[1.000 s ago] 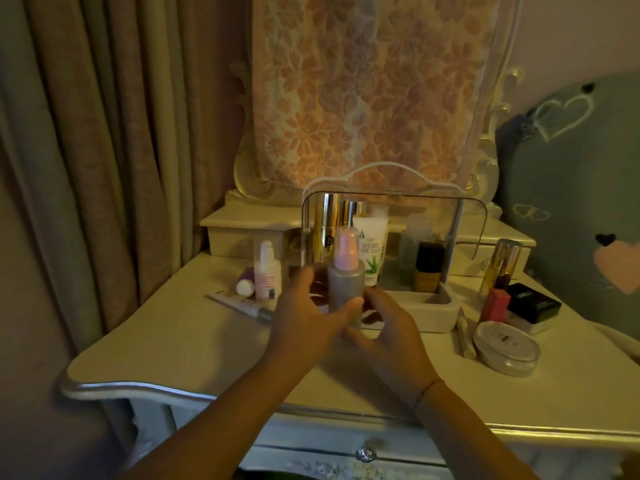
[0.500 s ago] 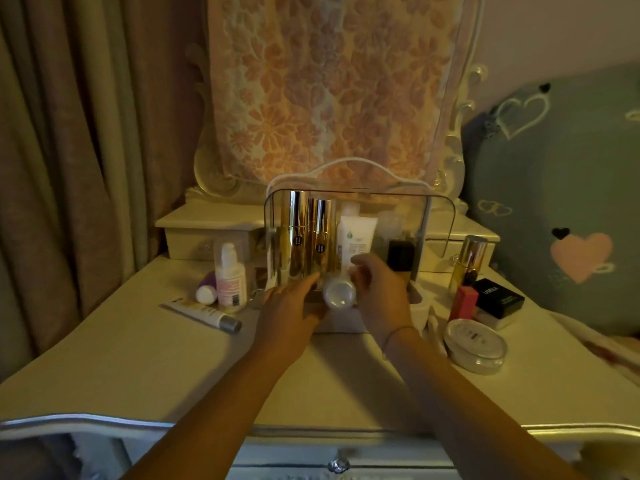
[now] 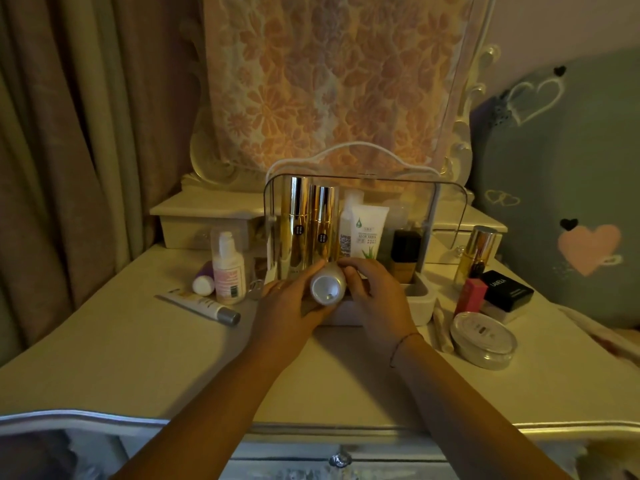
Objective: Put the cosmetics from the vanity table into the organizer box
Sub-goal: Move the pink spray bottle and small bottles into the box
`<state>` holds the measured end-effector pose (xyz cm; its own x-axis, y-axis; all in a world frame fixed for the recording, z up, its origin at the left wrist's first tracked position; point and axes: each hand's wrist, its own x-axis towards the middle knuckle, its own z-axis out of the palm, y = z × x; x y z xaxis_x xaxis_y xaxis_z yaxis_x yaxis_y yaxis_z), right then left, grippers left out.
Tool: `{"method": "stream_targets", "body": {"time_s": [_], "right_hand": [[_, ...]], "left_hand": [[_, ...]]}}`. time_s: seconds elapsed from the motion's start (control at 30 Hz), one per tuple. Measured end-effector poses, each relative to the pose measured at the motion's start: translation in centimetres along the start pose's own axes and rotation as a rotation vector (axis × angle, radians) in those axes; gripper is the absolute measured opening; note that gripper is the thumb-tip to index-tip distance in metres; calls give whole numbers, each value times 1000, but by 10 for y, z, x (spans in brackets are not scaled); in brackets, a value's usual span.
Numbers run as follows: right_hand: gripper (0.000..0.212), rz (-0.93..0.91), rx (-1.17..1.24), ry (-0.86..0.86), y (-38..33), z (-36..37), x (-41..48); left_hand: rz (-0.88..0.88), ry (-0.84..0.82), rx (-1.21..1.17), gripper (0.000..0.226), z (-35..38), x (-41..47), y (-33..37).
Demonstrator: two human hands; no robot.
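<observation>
Both my hands hold a grey bottle (image 3: 327, 284) tipped on its side, its round base facing me, at the front edge of the organizer box (image 3: 420, 301). My left hand (image 3: 291, 303) cups it from below left, and my right hand (image 3: 375, 297) grips it from the right. Inside the box stand two gold bottles (image 3: 308, 226), a white aloe tube (image 3: 367, 233) and a dark bottle (image 3: 405, 254). Its clear lid (image 3: 446, 216) is raised. The bottle's pink cap is hidden.
On the vanity table (image 3: 138, 358) at left lie a tube (image 3: 199, 303), a white pump bottle (image 3: 228, 270) and a small purple-capped item (image 3: 204, 282). At right are a gold bottle (image 3: 478, 252), a pink box (image 3: 471, 296), a black compact (image 3: 509, 291) and a round jar (image 3: 483, 336).
The bottle went from upright in front of the box to lying tipped with its base toward me, carried forward to the box's front. My view moved closer.
</observation>
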<state>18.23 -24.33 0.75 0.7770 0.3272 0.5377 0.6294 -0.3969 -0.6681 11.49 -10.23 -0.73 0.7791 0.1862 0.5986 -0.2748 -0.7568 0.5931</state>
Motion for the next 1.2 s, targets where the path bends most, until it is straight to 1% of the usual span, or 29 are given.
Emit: {"method": "stream_targets", "body": {"time_s": [0.27,0.43,0.53,0.6,0.7,0.77,0.83,0.87,0.97,1.07,1.2], "right_hand": [[24,43,153,-56,-5,-6,-5],[26,59,255,-91,-10,-13,-10],[22,54,266,-119,-11,-17,-14],[23,69,279,-147,-11,-20,-15],[34,118,330,-182,-12,-25,-16],[51,164,401,-203,-14,-26,-16],[68,181,469,-227,-16,-26,-19],[71,172,497,-233,-16,-25,-21],[66,126,538,-224,-17,-26,-26],[55,104,563,-226,-17,-29,-27],[46,111,442,-222,-21,-27,-28]], "left_hand": [[-1,-30,-76,63,-6,-4,3],[-9,-99,-50,72,-10,-9,4],[-19,-187,-76,75,-15,-13,3],[-62,-255,-199,74,-20,-14,4],[-207,-343,-518,59,-26,-13,11],[-263,-306,-619,46,-26,-13,17],[-241,-231,-558,45,-24,-15,21],[-216,-202,-503,48,-23,-16,22],[-204,-142,-443,58,-21,-18,24],[-181,-111,-454,54,-22,-18,26],[-187,-97,-457,44,-16,-20,29]]}}
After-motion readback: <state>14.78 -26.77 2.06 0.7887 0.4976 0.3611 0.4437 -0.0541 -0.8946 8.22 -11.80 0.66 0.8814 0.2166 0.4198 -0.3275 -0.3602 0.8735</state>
